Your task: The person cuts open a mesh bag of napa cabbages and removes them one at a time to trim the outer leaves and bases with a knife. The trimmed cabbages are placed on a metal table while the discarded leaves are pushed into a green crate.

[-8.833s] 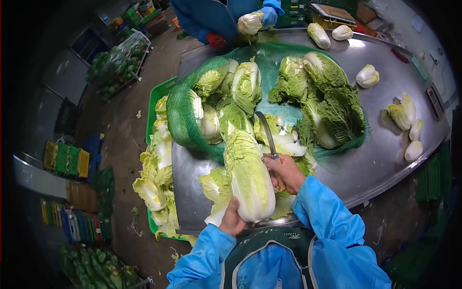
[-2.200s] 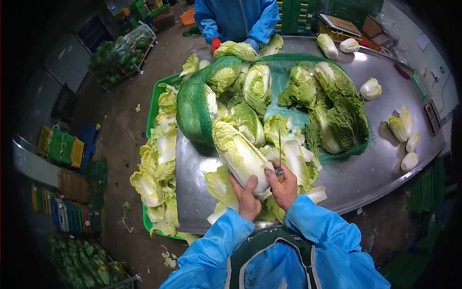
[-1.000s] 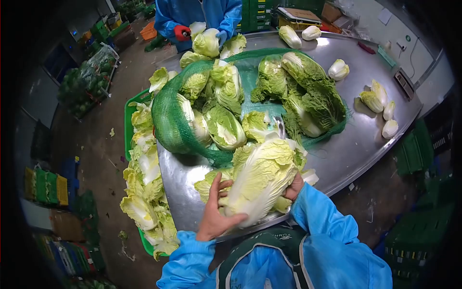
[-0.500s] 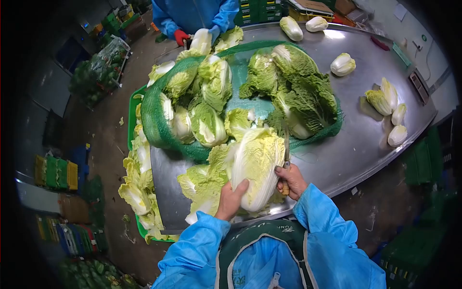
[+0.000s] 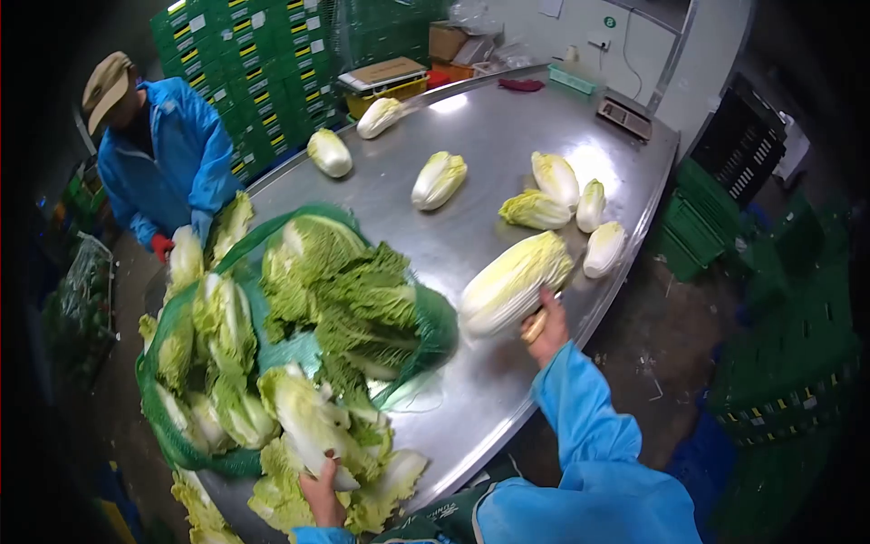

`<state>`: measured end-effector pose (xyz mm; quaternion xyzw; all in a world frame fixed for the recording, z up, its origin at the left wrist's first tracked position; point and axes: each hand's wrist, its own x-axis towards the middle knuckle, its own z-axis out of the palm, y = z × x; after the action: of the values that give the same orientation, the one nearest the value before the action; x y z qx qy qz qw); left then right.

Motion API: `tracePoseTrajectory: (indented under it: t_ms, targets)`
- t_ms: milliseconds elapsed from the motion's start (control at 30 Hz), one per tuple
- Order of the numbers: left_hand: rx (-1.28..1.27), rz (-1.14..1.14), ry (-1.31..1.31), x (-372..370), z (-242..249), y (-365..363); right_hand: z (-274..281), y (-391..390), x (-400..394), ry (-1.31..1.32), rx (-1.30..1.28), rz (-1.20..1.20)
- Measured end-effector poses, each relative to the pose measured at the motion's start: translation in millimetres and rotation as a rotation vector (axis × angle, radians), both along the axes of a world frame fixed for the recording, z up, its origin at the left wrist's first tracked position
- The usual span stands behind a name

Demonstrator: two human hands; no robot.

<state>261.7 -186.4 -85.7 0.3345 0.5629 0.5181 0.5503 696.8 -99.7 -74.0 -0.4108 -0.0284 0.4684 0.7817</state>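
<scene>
My right hand (image 5: 546, 325) is closed around a knife's wooden handle (image 5: 534, 326) and presses against the base of a trimmed pale napa cabbage (image 5: 515, 281). That cabbage lies on the steel table (image 5: 507, 150), close to its right edge. My left hand (image 5: 322, 490) is low at the front and grips the white base of an untrimmed cabbage (image 5: 304, 419) among loose leaves (image 5: 385, 485). The knife's blade is hidden behind the trimmed cabbage.
A green net (image 5: 433, 319) full of leafy cabbages covers the table's left half. Several trimmed cabbages (image 5: 557, 179) lie beyond my right hand. A co-worker in a blue jacket (image 5: 168, 154) stands at the far left. Green crates (image 5: 254, 63) and a scale (image 5: 623, 118) line the back.
My view has swung right. My right hand carried the trimmed cabbage from in front of me to the table's right side. My left hand let it go and dropped onto another cabbage.
</scene>
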Motion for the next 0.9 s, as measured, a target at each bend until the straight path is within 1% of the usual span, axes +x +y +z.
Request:
tracePoseTrajectory:
  t_ms: [33, 67, 100, 133, 167, 200, 233, 267, 300, 333, 367, 400, 433, 467, 500, 533, 567, 600, 633, 667, 700, 767, 800, 833, 867, 900]
  targets:
    - [0.042, 0.05, 0.239, 4, -12, -2, 8, 11, 32, -0.103, -0.053, -0.081]
    - [0.045, 0.051, 0.234, 6, -15, -6, 7, 24, 68, -0.185, -0.08, -0.149]
    - [0.068, -0.034, 0.504, 6, -13, -11, 6, 37, 104, -0.216, -0.113, -0.201]
    - [0.08, -0.112, 0.776, 9, -9, -16, 4, 53, 139, -0.222, -0.116, -0.234]
    - [0.06, -0.097, 0.968, 16, -8, -19, 5, 70, 168, -0.178, -0.143, -0.29]
    - [0.038, -0.064, 0.967, 20, -14, -22, 8, 90, 192, -0.17, -0.13, -0.382]
    - [0.063, -0.158, 1.142, 23, -23, -27, 6, 116, 215, -0.09, 0.019, -0.523]
    - [0.067, -0.244, 1.315, 26, -31, -36, -31, 141, 272, -0.125, 0.077, -0.444]
    - [-0.071, -0.341, 1.331, 34, -28, -35, -15, 142, 282, -0.163, -0.092, -0.179]
    - [-0.048, -0.393, 1.348, 37, -35, -37, -3, 158, 295, 0.032, -0.201, -0.222]
    - [-0.026, -0.442, 1.365, 37, -45, -39, -52, 184, 353, -0.276, -0.142, -0.159]
    - [-0.008, -0.461, 1.369, 38, -47, -39, -104, 211, 416, -0.571, -0.071, -0.145]
    - [0.015, -0.492, 1.376, 40, -48, -38, -143, 226, 473, -0.912, -0.239, 0.005]
    - [-0.002, -0.5, 1.402, 40, -50, -35, -141, 244, 487, -0.07, -0.259, 0.007]
    - [-0.012, -0.522, 1.422, 41, -50, -29, -178, 277, 514, -0.166, -0.637, -0.088]
    - [-0.073, -0.454, 1.407, 38, -49, -20, -211, 309, 534, -0.186, -1.016, -0.153]
    - [-0.128, -0.39, 1.389, 31, -52, -15, -194, 275, 482, -0.497, -0.646, -0.035]
    - [-0.176, -0.353, 1.393, 15, -66, -15, -180, 242, 435, -0.645, 0.124, 0.121]
    - [-0.144, -0.306, 1.303, -4, -85, -18, -157, 203, 374, -0.556, 0.671, 0.366]
    - [-0.105, -0.258, 1.216, -23, -95, -23, -135, 210, 334, -0.44, 0.24, 0.102]
    - [-0.146, -0.224, 1.219, -37, -95, -28, -119, 217, 300, -0.332, -0.202, -0.156]
    - [-0.069, -0.314, 1.197, -67, -92, -37, -109, 199, 257, -0.347, -0.186, -0.042]
    - [-0.097, -0.294, 1.197, -83, -94, -45, -96, 189, 233, -0.355, -0.191, 0.003]
    - [-0.039, -0.321, 1.165, -100, -98, -51, -85, 184, 214, -0.363, -0.192, 0.045]
    - [0.023, -0.348, 1.132, -117, -100, -56, -85, 184, 219, -0.386, -0.169, 0.126]
    - [0.01, -0.371, 1.109, -137, -96, -62, -86, 181, 226, -0.408, -0.146, 0.203]
